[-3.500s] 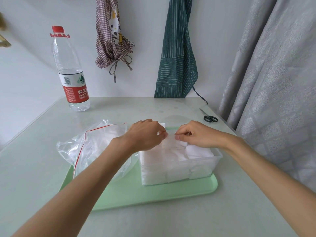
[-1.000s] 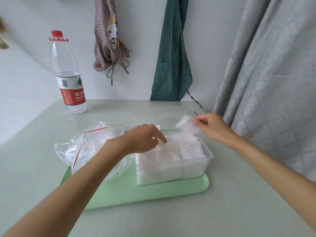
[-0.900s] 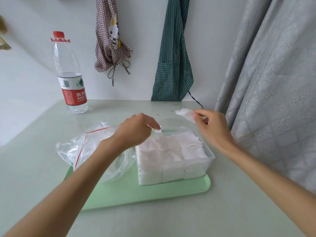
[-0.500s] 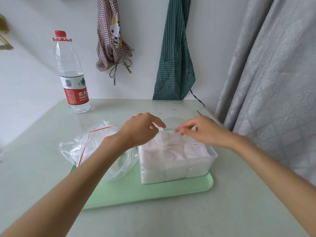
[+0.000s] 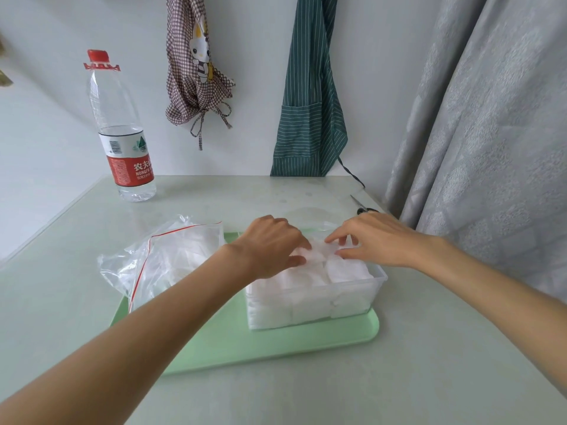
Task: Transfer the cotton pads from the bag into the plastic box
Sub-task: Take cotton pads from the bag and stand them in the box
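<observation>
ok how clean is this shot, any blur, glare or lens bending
Head view: soft even daylight, faint shadows; the bag shows slight sheen; the curtain bows with wide-angle distortion; the cotton pads wash out to near-featureless white; left hand and right hand look slightly soft.

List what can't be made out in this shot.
Head view only:
- Far side of the plastic box: covered by the left hand and right hand.
- Pads left in the bag: blurred by crumpled plastic.
- Scissors: handles behind the right hand.
- Bottle label: small print unreadable.
</observation>
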Demonstrator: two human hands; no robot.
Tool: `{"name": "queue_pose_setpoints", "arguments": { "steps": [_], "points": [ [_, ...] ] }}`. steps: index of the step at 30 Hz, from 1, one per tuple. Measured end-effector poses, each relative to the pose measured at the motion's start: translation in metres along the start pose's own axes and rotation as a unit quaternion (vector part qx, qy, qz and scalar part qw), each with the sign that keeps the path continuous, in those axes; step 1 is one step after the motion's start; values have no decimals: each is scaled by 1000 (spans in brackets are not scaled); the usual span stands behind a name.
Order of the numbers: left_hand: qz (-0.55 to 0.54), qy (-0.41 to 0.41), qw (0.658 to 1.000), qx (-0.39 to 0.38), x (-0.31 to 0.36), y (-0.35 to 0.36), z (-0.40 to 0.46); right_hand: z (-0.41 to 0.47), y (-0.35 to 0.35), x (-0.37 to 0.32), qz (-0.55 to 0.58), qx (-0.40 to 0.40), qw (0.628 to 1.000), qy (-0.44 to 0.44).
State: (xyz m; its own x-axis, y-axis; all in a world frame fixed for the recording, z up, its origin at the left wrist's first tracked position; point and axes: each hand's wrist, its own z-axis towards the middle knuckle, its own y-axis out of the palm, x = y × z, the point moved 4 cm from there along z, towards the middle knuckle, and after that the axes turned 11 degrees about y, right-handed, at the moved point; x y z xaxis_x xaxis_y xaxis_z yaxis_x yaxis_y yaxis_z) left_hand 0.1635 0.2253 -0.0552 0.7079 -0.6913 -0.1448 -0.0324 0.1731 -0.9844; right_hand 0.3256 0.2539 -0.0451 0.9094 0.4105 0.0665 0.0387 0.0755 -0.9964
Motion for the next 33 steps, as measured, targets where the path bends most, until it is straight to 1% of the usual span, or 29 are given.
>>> {"name": "queue_pose_setpoints", "arguments": {
  "steps": [2,3,6,9,11,12,14,15,16,18,19,20,21,23,26,29,33],
  "points": [
    [-8,5,1000,7,1,-7,3,2,-8,3,75,-1,997,10],
    [-15,7,1000,4,2,-8,4,3,-8,3,94,-4,996,8],
    [-17,1,1000,-24,6,-5,6,2,4,1,75,-28,997,4],
    [10,-13,999,-37,9,0,6,-2,15,-3,72,-26,997,9],
    [-10,-31,999,-29,9,0,3,-1,15,-4,69,-31,997,16],
    [-37,-47,998,-17,9,-3,-1,1,13,-4,71,-39,997,21],
    [-110,-96,988,42,7,-10,-17,2,6,-3,96,-43,994,41],
    [-136,-134,977,91,4,-14,-33,1,0,-3,119,-25,991,55],
    [-155,-181,959,150,0,-17,-52,-1,-5,-4,142,7,987,74],
    [-173,-280,904,272,-14,-23,-101,-8,-17,-21,188,89,974,87],
    [-171,-316,878,317,-22,-24,-126,-12,-22,-37,214,119,966,80],
    [-164,-342,861,341,-29,-22,-144,-17,-27,-54,237,137,959,69],
    [-152,-363,852,345,-39,-18,-166,-18,-30,-80,256,142,955,47],
    [-154,-379,851,330,-50,-6,-187,-19,-31,-119,274,134,952,12],
    [-175,-395,843,320,-52,18,-204,-6,-22,-166,266,116,957,-13],
    [-188,-408,824,346,-53,36,-211,8,-6,-198,239,109,965,-20],
    [-209,-402,828,329,-57,48,-211,16,10,-216,154,117,981,-1]
  ]
}}
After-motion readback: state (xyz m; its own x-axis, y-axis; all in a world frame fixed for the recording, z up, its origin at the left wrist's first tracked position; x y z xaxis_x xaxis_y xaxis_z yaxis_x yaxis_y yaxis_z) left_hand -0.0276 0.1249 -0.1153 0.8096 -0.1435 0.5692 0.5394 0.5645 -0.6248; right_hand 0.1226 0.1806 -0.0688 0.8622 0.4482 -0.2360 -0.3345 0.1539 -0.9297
